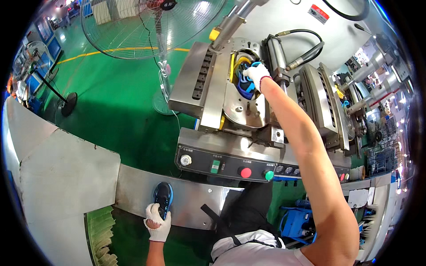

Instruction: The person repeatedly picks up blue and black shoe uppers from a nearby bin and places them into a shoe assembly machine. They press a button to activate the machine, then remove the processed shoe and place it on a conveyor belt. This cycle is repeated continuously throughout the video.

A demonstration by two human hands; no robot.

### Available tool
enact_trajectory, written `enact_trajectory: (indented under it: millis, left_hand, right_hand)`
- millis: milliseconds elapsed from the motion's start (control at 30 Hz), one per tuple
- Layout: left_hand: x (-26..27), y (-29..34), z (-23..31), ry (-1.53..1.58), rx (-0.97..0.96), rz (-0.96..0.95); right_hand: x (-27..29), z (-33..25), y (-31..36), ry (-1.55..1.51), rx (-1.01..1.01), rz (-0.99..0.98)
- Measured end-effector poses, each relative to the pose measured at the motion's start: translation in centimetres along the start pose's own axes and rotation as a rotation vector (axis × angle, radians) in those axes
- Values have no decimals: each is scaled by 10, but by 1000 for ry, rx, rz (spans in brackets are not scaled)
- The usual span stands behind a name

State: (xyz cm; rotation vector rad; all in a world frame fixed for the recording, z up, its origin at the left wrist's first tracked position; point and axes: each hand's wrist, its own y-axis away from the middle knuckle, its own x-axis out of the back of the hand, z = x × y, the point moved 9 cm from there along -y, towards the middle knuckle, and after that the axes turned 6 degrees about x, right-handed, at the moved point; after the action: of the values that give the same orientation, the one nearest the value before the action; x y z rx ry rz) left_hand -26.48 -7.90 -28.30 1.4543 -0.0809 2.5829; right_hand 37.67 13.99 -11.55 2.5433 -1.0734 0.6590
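Note:
My left hand [158, 221], in a white glove with bare skin showing at the back, grips the heel end of a black shoe [163, 196] with a blue sole edge. The shoe rests on a metal ledge [188, 201], toe pointing away from me. Stretched far forward, my right hand [257, 75], also gloved in white, is closed at a blue and dark shoe [245, 85] in the oval opening of a metal press [235, 111]. Its fingers are partly hidden, and so is some of that shoe.
A control panel [226, 165] with red and green buttons fronts the press. A second press [317, 99] stands to its right. A large wire-cage fan [153, 26] is at the back left, over green floor. A pale metal panel [53, 177] fills the left side.

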Motion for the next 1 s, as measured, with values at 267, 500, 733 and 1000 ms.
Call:
enact_trajectory:
  millis: [267, 500, 733, 1000]
  left_hand:
    - [-3, 6, -11, 4, 77, -25]
    - [-6, -5, 8, -7, -27, -19]
    - [-3, 7, -2, -24, -60, 19]
    - [-6, -17, 30, -25, 20, -206]
  right_hand:
    - [-35, -3, -20, 686, 227, 101]
    - [2, 2, -21, 539, 151, -102]
    - [42, -55, 276, 160, 915, -74]
    - [38, 207, 371, 773, 721, -100]
